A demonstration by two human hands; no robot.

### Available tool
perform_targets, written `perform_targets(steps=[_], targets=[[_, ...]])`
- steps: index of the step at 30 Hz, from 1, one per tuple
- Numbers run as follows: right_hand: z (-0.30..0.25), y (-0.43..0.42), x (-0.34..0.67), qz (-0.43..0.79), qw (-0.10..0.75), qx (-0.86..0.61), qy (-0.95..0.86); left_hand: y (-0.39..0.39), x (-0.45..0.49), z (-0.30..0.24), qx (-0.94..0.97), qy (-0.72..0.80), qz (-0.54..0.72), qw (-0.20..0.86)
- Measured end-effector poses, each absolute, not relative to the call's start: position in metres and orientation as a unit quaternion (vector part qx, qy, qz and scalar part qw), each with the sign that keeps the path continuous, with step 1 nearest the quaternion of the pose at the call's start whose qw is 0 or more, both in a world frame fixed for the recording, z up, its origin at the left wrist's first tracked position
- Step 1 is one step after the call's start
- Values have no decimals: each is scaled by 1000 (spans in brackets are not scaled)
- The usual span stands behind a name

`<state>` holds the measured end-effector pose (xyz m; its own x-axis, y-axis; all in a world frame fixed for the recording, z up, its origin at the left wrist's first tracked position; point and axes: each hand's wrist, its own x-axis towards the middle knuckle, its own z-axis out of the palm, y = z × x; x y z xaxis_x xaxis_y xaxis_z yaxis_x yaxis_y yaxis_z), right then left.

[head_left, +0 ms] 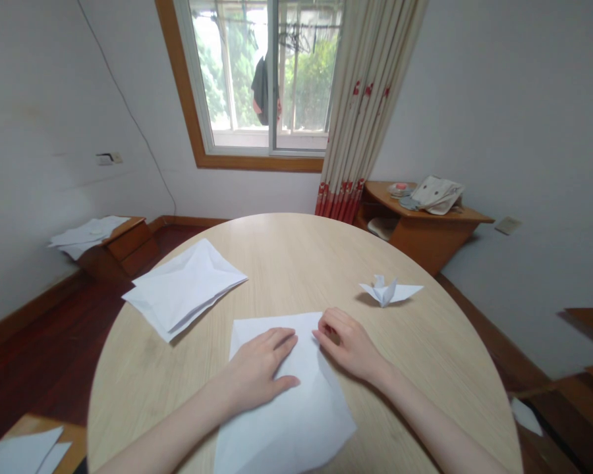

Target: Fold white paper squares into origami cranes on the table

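A white sheet of paper (pixel 289 431) lies on the round wooden table in front of me, its right side lifting a little. My left hand (pixel 263 366) rests flat on the sheet with fingers stretched out and thumb apart. At the sheet's far right corner, my right hand (pixel 344 342) has its fingers curled in a pinch on the paper's edge. Right of that hand stands a folded paper crane (pixel 386 292) with its wings spread. Several creased white sheets (pixel 190 284) are stacked at the table's left.
The light round table (pixel 286 247) fills the middle. Behind it are a window (pixel 271 85), a curtain (pixel 366 99) and a corner desk (pixel 425 230) with a bag (pixel 437 195). More papers lie on a low cabinet (pixel 131 245) at left and at the lower left (pixel 20 451).
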<state>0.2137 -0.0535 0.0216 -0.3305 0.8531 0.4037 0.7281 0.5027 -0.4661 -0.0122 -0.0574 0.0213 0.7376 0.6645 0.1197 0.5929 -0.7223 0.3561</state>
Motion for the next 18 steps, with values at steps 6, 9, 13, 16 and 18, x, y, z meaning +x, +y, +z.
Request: perform_targets(steps=[6,9,13,16,18], targets=[[27,-53,223,162,300,-464,-818,-54,-13,14,922,348,116,124],[30,-53,228,196,295,-459,-815,-54,-12,11,924,353,104,107],[30,-55,229,251,251,-458,-815,-53,-13,6,924,356,102,101],[28,-56,227,280,230,-445,-819,-52,-13,4,924,352,107,107],[27,-56,226,297,228,-432,-820,-51,-14,3,925,349,107,111]])
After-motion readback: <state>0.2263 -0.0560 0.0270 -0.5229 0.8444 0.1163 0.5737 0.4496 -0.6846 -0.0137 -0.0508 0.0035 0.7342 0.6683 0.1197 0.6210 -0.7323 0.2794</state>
